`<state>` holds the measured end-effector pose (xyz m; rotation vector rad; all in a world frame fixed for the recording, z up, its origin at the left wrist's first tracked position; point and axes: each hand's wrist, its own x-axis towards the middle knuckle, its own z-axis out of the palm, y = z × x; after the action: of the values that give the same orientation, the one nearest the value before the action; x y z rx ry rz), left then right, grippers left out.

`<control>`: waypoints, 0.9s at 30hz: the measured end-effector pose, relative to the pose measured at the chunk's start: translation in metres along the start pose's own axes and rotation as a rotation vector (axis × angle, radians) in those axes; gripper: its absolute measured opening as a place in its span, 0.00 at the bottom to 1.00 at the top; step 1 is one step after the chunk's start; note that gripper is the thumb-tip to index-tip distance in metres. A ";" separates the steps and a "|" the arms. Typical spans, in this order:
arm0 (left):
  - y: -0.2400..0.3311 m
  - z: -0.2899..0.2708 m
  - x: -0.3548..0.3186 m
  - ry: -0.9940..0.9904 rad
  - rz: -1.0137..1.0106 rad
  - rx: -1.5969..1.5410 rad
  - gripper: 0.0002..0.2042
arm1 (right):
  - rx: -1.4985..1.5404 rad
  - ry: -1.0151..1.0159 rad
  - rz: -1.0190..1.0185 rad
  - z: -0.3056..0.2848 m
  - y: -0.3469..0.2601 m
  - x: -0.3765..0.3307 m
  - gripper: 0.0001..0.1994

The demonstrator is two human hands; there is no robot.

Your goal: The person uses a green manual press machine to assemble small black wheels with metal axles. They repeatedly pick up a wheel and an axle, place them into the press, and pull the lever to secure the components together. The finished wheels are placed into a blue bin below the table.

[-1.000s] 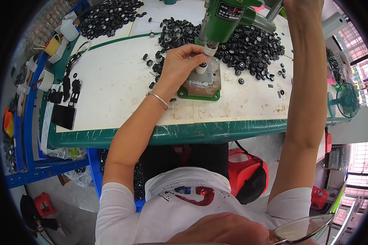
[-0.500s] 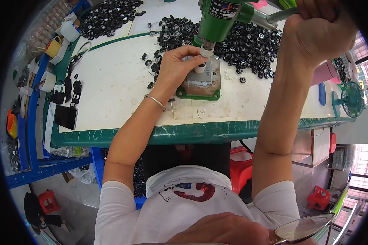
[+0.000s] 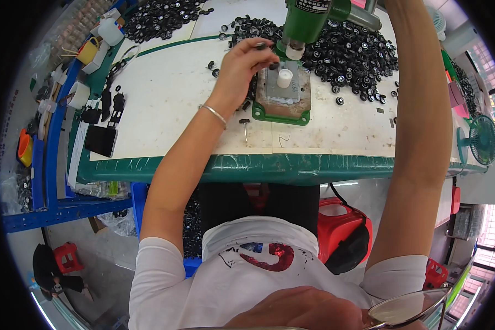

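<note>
Along the far left edge of the worktop (image 3: 165,104), small white containers (image 3: 111,30) and a yellow one (image 3: 86,52) stand beside a roll of tape (image 3: 78,94), with a dark phone (image 3: 100,141) lying flat near the green-taped front rim. Toward the middle, the left hand (image 3: 242,63) is raised just beside the press, its fingers drawn together and pinching a small black round part (image 3: 262,46) at the fingertips; a thin bracelet (image 3: 213,115) sits on that wrist. A loose pin with a dark head (image 3: 245,127) lies on the worktop just below the forearm. Right of the hand stands the green hand press (image 3: 305,22), its head above a white cylindrical die (image 3: 284,78) that sits upright on the worn base plate (image 3: 283,102). Behind and to the right of the press, a wide heap of black round parts (image 3: 357,52) spreads over the worktop. The right arm reaches up past the press to the picture's top edge, so the right hand is out of sight. At the far right a small green fan (image 3: 484,140) stands beyond the worktop's corner.
</note>
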<state>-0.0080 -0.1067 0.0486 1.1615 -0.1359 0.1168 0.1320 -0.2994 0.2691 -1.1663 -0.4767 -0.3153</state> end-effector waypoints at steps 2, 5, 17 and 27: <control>0.002 -0.009 0.002 -0.078 -0.029 -0.244 0.06 | 0.367 -0.524 0.340 -0.097 0.014 0.113 0.10; 0.020 -0.052 -0.037 -0.075 -0.175 -0.001 0.05 | 0.025 -0.114 0.029 -0.018 0.011 -0.007 0.10; 0.012 -0.019 -0.096 -0.095 -0.130 1.258 0.10 | -1.112 -0.460 0.084 -0.150 0.074 -0.222 0.09; 0.035 -0.004 -0.085 -0.101 -0.046 0.847 0.06 | -0.910 -0.354 0.106 -0.130 0.085 -0.237 0.05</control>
<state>-0.0975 -0.0912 0.0646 2.0158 -0.1536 0.0737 -0.0060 -0.3903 0.0389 -2.1487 -0.5960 -0.2336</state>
